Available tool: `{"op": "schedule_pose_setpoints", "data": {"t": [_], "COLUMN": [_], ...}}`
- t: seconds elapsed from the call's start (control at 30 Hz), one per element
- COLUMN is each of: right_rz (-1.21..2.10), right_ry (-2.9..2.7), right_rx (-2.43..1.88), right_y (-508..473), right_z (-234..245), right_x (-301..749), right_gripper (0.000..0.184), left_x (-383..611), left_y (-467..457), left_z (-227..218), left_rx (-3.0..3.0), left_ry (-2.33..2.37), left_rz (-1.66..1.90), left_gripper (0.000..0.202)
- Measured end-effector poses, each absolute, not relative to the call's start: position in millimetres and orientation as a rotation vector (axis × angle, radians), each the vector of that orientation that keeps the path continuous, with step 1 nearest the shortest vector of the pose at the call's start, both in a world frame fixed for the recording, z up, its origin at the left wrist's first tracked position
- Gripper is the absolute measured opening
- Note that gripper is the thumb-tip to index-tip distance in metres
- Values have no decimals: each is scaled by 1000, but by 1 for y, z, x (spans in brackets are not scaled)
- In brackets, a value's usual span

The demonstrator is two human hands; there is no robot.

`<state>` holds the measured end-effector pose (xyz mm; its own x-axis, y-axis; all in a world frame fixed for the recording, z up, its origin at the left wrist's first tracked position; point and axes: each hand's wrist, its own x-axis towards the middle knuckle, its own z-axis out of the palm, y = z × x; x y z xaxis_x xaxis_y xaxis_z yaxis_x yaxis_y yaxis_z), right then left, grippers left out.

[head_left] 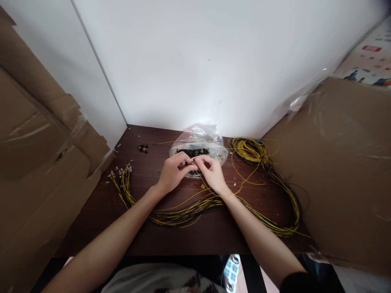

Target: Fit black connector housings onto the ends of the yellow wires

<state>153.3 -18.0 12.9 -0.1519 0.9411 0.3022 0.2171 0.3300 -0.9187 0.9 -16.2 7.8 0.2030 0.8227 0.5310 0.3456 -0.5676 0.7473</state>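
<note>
My left hand [173,173] and my right hand [211,173] meet in front of a clear plastic bag [195,134]. Both are closed, thumbs and forefingers pinching at a small black-and-yellow part [193,162]. Its exact kind is too small to make out. A thin yellow wire [200,177] runs down from the fingertips and passes beneath my right hand. Inside the bag lie several similar black-and-yellow parts [192,151], partly hidden by my fingers. Under both forearms stretches a long bundle of yellow and black wires [183,215].
A coil of yellow wire [249,150] lies at the back right of the brown table [183,244]. White-tipped wire ends [122,173] fan out at left, and a small black-and-yellow cluster [142,149] lies behind them. Cardboard stands on the left [39,142] and right [336,162]; a white wall [195,69] closes the back.
</note>
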Motion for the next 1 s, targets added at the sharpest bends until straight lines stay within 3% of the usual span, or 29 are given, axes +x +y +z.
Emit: {"op": "schedule_pose_setpoints", "data": {"t": [1.0], "right_rz": [939], "right_ry": [-1517], "right_rx": [-1070], "right_y": [-16], "right_z": [9], "right_x": [154], "right_gripper": [24], "left_x": [0], "left_y": [-15], "left_z": [9], "left_rx": [1997], "left_ry": [1109], "left_rz": [1359], "left_gripper": [11]}}
